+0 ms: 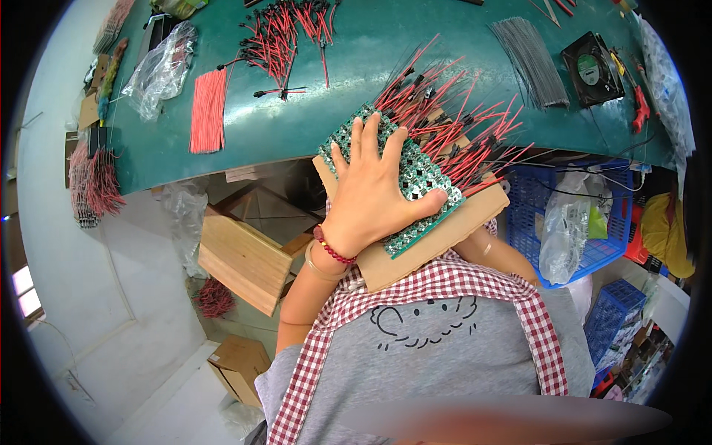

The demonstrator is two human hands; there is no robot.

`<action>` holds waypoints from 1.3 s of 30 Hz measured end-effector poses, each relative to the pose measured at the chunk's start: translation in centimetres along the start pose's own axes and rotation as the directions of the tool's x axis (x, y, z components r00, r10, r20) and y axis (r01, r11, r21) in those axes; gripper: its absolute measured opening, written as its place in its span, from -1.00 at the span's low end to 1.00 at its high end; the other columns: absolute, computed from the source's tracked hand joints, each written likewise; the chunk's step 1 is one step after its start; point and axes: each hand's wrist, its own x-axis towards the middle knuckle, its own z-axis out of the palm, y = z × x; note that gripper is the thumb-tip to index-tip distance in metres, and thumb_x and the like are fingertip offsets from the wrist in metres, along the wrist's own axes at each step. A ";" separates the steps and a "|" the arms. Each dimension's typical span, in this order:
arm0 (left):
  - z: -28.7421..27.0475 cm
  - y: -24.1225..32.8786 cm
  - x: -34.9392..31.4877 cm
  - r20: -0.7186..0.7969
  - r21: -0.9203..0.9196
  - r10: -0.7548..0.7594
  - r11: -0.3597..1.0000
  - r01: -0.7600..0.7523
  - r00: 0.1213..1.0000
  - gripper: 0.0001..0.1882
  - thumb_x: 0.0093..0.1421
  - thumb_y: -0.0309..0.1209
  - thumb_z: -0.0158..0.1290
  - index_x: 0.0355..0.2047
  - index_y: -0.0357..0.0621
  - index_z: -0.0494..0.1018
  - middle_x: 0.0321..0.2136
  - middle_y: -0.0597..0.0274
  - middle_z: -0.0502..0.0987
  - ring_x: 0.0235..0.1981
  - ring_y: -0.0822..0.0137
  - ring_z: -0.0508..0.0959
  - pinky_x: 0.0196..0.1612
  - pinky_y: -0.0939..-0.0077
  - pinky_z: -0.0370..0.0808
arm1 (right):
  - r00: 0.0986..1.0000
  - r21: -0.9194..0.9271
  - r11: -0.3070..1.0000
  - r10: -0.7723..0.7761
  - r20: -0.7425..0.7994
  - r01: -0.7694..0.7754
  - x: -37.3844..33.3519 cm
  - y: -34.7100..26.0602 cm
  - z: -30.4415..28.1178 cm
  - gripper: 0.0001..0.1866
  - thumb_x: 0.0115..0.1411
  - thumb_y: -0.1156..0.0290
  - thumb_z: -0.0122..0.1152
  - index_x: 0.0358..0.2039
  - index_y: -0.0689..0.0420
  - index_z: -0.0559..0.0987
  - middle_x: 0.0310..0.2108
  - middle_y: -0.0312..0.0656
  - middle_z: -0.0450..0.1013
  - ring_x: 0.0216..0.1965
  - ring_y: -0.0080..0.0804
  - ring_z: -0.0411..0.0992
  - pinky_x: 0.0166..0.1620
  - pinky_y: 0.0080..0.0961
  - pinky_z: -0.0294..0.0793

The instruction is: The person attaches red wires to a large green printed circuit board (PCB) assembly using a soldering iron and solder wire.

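My left hand (pixel 378 174) lies palm down with spread fingers on a green circuit board panel (pixel 426 172). Bunches of red and black wires (pixel 475 148) with black connectors stick out from the panel's far side. Under the panel is a piece of brown cardboard (pixel 486 211), tilted over my lap in front of the table edge. My right forearm (pixel 497 256) reaches beneath the cardboard, which hides the right hand and its fingers.
On the green table (pixel 245 137) lie red wires (pixel 208 111), connector wires (pixel 278 48), grey wires (pixel 528 63), a black fan (pixel 592 70) and a plastic bag (pixel 162 70). A blue crate (pixel 523 200) stands at the right. A wooden stool (pixel 245 259) is at the left.
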 end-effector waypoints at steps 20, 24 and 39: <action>0.9 0.0 -0.3 -0.076 0.008 0.017 1.000 -0.016 0.997 -0.03 -0.11 0.15 0.20 0.22 -0.16 0.24 0.30 -0.28 0.05 0.35 -0.30 0.00 0.29 -0.34 -0.10 | 0.978 -0.294 0.944 0.186 0.094 -0.152 -2.8 -4.7 2.7 -0.25 0.13 0.46 0.33 0.28 0.25 0.18 0.14 -0.09 0.36 0.16 -0.31 0.34 0.23 -0.31 0.29; 1.4 0.1 -0.5 -0.098 0.022 0.021 1.000 -0.019 0.995 -0.02 -0.14 0.13 0.22 0.22 -0.16 0.24 0.30 -0.27 0.04 0.35 -0.30 -0.01 0.28 -0.37 -0.11 | 0.983 -0.309 0.946 0.138 0.118 -0.096 -2.8 -3.9 1.3 -0.21 0.10 0.50 0.35 0.29 0.24 0.16 0.14 -0.10 0.36 0.15 -0.31 0.36 0.21 -0.30 0.31; 4.4 0.1 3.3 -0.259 0.079 0.028 0.997 -0.008 0.965 0.07 -0.13 0.29 0.16 0.23 -0.24 0.22 0.28 -0.41 0.04 0.34 -0.38 -0.06 0.19 -0.56 -0.14 | 0.990 -0.175 0.975 -0.139 -0.017 0.134 1.3 -2.6 -1.4 -0.54 0.22 0.36 0.30 0.05 0.28 0.40 -0.09 -0.22 0.49 -0.07 -0.47 0.46 0.02 -0.45 0.47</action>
